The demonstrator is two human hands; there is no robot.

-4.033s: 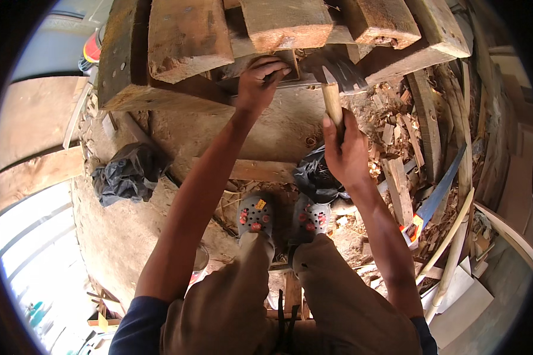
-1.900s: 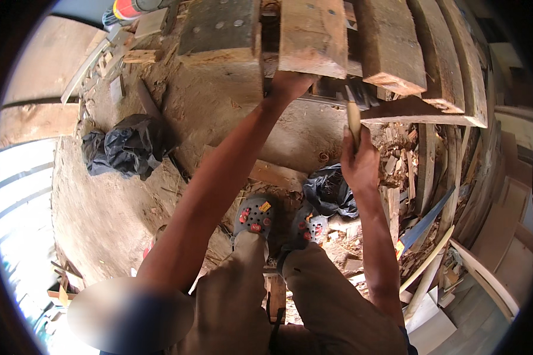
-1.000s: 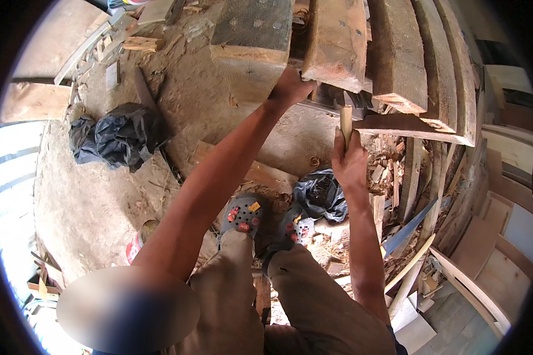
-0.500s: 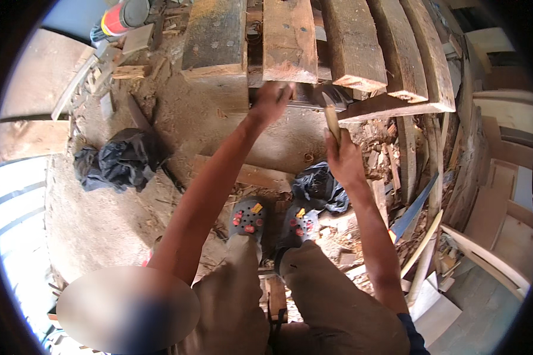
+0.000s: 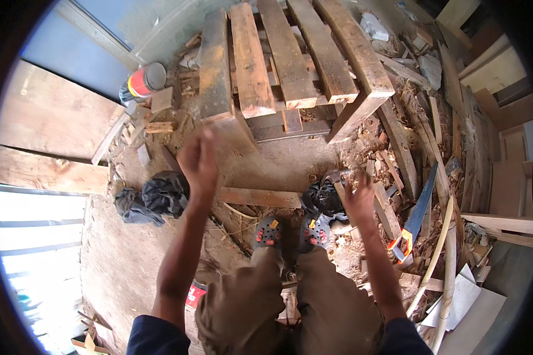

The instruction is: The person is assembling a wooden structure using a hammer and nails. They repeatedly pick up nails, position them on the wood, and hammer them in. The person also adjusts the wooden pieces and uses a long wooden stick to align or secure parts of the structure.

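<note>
My left hand [image 5: 200, 163] is raised off the near left corner of the slatted wooden bench [image 5: 253, 94], its fingers curled and smeared by motion. I cannot make out anything in it. My right hand [image 5: 361, 201] is low, with its fingers stretched forward and apart. Beside the fingers a hammer [image 5: 340, 190] with a pale wooden handle lies at the edge of a black plastic bag [image 5: 321, 198]. Whether the hand still touches the handle is hard to tell. A short wooden piece [image 5: 292, 120] shows below the slats.
A handsaw [image 5: 421, 204] with an orange handle lies at right among scraps and long poles. Another black bag [image 5: 166, 192] is on the ground at left. A red-banded bucket [image 5: 145, 81] stands beyond it. A plank [image 5: 260, 197] lies before my shoes.
My left hand has come away from the bench's front edge, up and left. My right hand has drawn back and let go of the hammer. The view has shifted, showing more of the bench.
</note>
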